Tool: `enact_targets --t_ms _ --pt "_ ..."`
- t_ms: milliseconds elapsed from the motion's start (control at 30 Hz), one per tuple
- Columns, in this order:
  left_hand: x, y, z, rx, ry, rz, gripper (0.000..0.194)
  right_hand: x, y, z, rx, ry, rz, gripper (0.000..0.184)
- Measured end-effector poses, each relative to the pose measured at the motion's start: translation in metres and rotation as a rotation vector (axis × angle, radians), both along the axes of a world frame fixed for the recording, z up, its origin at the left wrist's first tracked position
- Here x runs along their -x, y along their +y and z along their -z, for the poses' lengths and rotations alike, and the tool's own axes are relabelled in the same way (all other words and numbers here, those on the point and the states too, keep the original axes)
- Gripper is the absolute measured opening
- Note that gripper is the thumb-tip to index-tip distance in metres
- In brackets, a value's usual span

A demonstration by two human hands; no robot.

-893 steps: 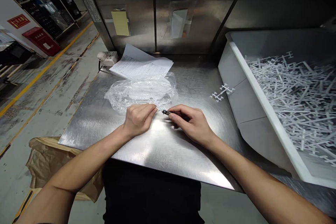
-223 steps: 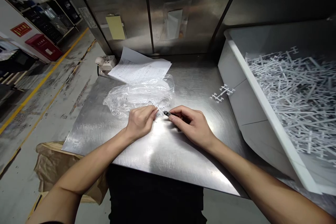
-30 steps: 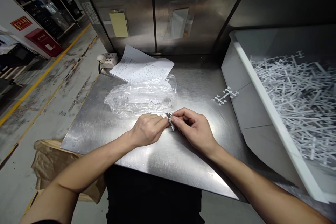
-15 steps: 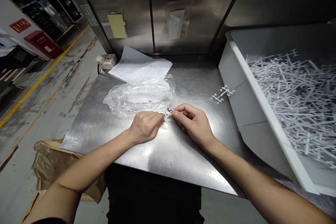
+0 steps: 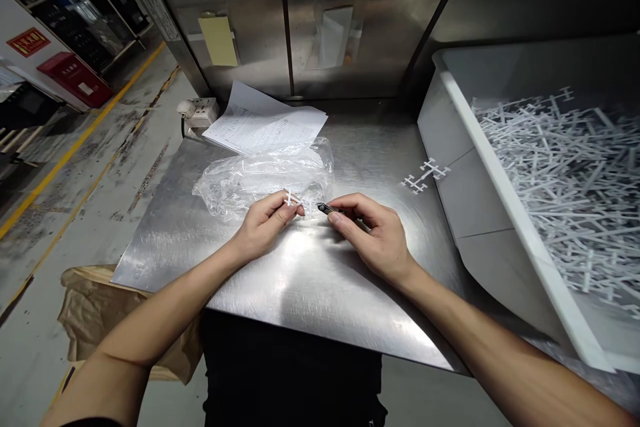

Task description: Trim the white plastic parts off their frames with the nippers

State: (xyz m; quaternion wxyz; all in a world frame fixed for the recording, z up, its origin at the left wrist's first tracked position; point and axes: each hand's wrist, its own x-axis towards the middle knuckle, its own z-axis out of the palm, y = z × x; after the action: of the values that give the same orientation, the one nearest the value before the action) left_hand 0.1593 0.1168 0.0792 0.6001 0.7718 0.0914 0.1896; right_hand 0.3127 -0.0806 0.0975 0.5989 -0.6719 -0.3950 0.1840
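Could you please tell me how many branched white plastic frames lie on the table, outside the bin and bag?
1: the branched white plastic frame beside the gray bin. The white piece in the left hand is not counted; others may be hidden.

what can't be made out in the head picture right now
In the head view:
black tool: rear hidden by the right hand
white piece: partly covered by the left hand
clear bag: contents obscured by creases and glare
papers: print too small to read
grey bin: cut off by the right edge
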Motion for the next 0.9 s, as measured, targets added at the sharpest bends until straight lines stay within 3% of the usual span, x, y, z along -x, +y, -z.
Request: enact_targets --t_ms 267,767,900 --pt "0.001 -0.002 0.005 0.009 0.056 0.009 0.042 0.001 0.000 -0.001 0.020 -0.054 -0.017 0.013" --pt "0.001 0.000 -0.009 -0.083 0.107 0.081 0.040 -0.002 -0.001 0.007 0.034 -0.153 -0.065 0.010" --pt "-0.001 -0.003 -0.012 -0.298 0.047 0.043 0.040 -0.003 0.000 0.010 0.076 -0.069 -0.061 0.013"
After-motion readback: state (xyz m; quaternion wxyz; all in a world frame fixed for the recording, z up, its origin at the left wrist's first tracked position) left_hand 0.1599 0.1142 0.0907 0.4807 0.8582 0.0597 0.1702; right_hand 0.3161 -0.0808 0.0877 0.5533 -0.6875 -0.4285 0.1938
